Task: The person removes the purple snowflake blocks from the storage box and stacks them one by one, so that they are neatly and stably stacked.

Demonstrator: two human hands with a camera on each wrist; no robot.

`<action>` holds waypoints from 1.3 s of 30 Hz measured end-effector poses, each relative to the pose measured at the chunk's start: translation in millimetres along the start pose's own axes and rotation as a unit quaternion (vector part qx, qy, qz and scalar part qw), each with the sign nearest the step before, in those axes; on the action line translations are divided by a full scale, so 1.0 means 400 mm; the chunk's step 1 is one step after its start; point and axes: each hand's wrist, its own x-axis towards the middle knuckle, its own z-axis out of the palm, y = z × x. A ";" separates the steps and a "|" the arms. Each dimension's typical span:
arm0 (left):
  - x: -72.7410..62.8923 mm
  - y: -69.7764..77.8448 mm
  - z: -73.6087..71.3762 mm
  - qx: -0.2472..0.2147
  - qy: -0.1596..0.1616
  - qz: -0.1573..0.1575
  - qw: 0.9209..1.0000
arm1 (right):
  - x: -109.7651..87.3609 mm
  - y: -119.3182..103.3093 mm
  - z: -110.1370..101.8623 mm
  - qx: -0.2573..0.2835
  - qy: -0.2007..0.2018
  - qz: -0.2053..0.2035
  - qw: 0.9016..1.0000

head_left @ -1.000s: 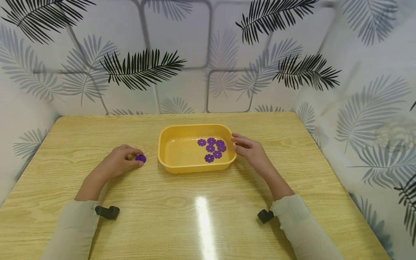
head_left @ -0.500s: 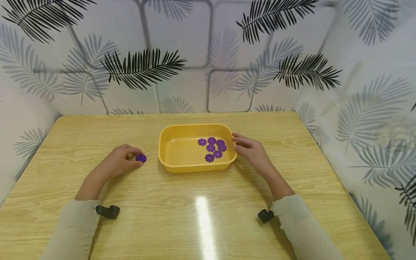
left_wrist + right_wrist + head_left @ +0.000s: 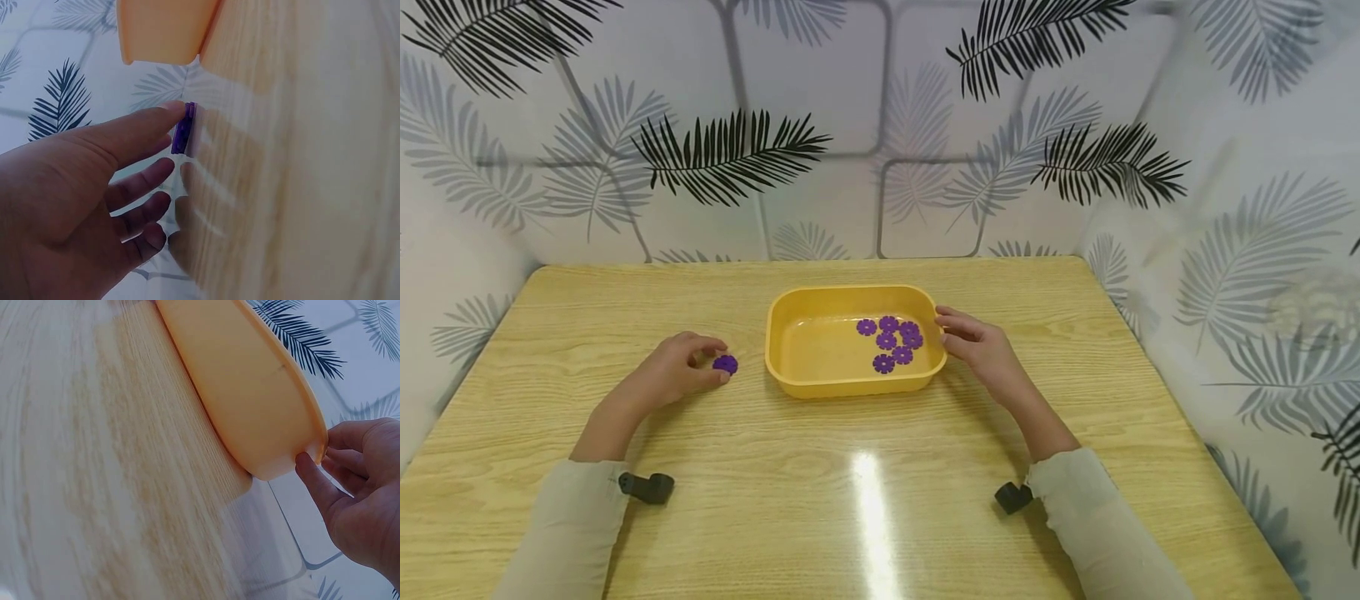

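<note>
Where the left hand meets the tabletop: its thumb and index finger are bent lightly round one purple disc, a loose grasp; how hard the index finger presses cannot be told.
Purple disc: it lies flat at the left hand's fingertips, between that hand and the tray, well apart from the right hand. Gripping by the rim probably suits so thin a piece, which offers little else to hold.
Spare left fingers: in the left wrist view they hang half curled above the wood, likely to keep them out of the pinch's way.
Right hand: grasping the near end of the yellow tray, with the thumb against the outer end wall and the index finger at the rim. This looks like a light steadying hold.
Yellow tray: flat on the wood, between the two hands, its long side running from one toward the other, so each end faces a hand.
Loose purple discs: inside the tray, gathered toward the right hand, some overlapping; the tray floor nearer the left hand is bare.
Pale sleeves: behind both hands, ending short of the wrists, which leaves the hands uncovered.
</note>
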 end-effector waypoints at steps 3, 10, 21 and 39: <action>0.003 0.011 -0.008 -0.009 -0.002 -0.007 1.000 | 0.000 0.000 -0.001 0.005 0.000 -0.001 1.000; 0.020 0.075 -0.030 -0.021 0.003 0.001 1.000 | -0.003 -0.006 0.002 0.013 0.007 0.005 1.000; 0.099 0.211 -0.014 -0.044 -0.007 0.065 0.997 | -0.003 -0.006 0.001 0.019 0.005 0.006 1.000; 0.233 0.353 0.122 -0.030 -0.082 0.113 0.990 | 0.000 -0.001 0.001 0.024 0.006 0.002 1.000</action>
